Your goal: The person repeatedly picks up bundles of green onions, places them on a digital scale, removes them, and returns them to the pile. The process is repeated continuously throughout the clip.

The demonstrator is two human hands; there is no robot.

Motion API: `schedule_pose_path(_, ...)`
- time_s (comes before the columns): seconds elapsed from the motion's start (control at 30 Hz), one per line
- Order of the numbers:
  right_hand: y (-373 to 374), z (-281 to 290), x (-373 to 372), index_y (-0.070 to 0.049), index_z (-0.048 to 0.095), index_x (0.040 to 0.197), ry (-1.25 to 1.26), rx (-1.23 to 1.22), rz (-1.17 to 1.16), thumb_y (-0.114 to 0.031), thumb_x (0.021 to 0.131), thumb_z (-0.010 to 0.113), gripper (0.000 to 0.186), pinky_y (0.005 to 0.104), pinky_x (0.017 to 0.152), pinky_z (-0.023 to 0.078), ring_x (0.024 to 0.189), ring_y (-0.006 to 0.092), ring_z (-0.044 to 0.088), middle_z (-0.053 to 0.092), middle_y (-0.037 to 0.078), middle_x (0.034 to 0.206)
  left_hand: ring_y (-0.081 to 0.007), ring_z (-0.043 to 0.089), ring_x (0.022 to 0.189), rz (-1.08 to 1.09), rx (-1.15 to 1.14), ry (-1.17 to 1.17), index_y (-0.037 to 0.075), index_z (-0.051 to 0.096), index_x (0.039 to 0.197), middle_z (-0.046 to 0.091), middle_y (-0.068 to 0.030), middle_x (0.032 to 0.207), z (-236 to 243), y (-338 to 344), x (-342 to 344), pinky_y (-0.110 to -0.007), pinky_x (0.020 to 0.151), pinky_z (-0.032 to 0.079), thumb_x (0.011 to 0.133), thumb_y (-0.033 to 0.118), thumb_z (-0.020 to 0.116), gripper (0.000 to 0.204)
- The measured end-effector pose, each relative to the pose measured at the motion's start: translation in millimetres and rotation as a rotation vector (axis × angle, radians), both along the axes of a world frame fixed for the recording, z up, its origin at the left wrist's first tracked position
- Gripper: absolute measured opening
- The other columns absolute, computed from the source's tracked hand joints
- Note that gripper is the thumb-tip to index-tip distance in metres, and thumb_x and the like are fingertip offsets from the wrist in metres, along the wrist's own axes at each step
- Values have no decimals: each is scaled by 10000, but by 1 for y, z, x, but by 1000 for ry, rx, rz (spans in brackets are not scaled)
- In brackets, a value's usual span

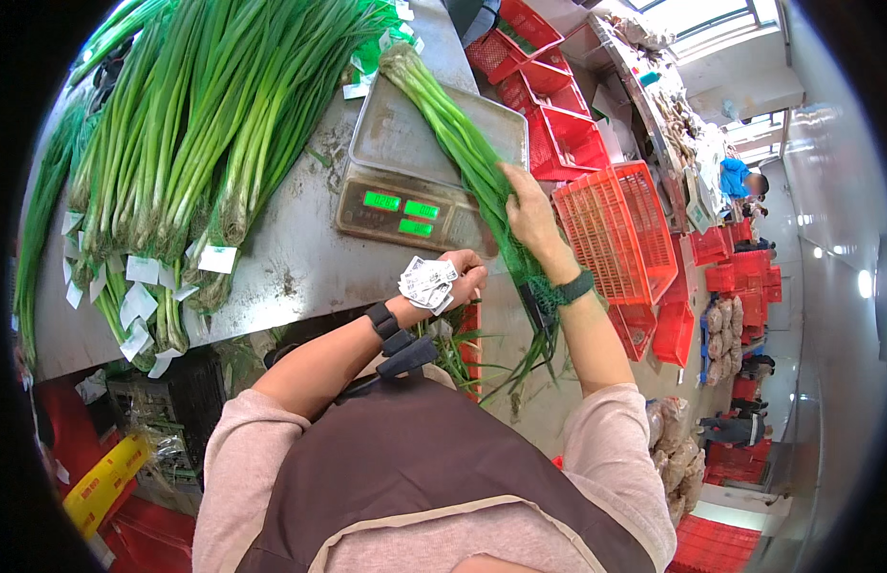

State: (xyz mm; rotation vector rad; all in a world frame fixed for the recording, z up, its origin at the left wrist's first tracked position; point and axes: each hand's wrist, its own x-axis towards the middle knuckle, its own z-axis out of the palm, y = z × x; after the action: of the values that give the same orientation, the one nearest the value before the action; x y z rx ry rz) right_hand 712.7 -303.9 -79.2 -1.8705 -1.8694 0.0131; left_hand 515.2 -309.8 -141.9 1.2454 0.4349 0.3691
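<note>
A long bundle of green onions [453, 129] lies slantwise across the weighing scale [367, 202], its root end toward the far side. Green netting [520, 263] wraps its leafy end, which hangs over the table's edge. My right hand [531, 218] grips this bundle near the scale's right corner. Just left of the netting, my left hand [465, 275] has its fingers curled closed; what they hold, if anything, is hidden. Several white printed labels [428, 284] sit in a cluster on the back of that hand. Green digits glow on the scale's display.
A big heap of green onion bundles [195, 124], several with white tags, covers the metal table [281, 286] at left. Red plastic crates [615, 234] stand at right. Black crates [167, 411] sit below the table. Other people [739, 179] are far off at right.
</note>
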Motion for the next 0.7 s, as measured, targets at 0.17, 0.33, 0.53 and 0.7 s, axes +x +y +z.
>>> schedule_pose_path(0.17,10,-8,-3,0,571,1144,-203,-65,144,-131,850,598,323,423,1010,382,1204,399,456,555,194,1213,-105,575,629,-116,50,41,-48,597,874,639,-73,760,6,-2,0,-254,567,491,899,188,538,244)
schedule_pose_path(0.33,25,-6,-13,30,520,1202,-194,-96,124,-198,888,581,393,432,1049,343,1252,418,406,510,220,1268,-111,583,577,-199,158,34,-33,611,841,640,-61,726,7,-9,3,-267,517,477,912,291,585,333)
schedule_pose_path(0.53,20,-17,-6,80,268,1368,-279,-191,-107,-398,699,762,959,437,992,401,1200,418,456,420,310,1312,-121,583,593,-219,216,85,-33,607,864,646,-63,726,5,-2,-3,-280,543,481,926,221,550,267)
schedule_pose_path(0.7,29,-21,9,54,195,1415,-106,-428,-209,-354,649,778,1045,447,932,455,1120,420,526,447,311,1288,-116,581,620,-224,246,178,-37,614,914,656,-63,766,2,2,-8,-283,565,489,924,228,549,274)
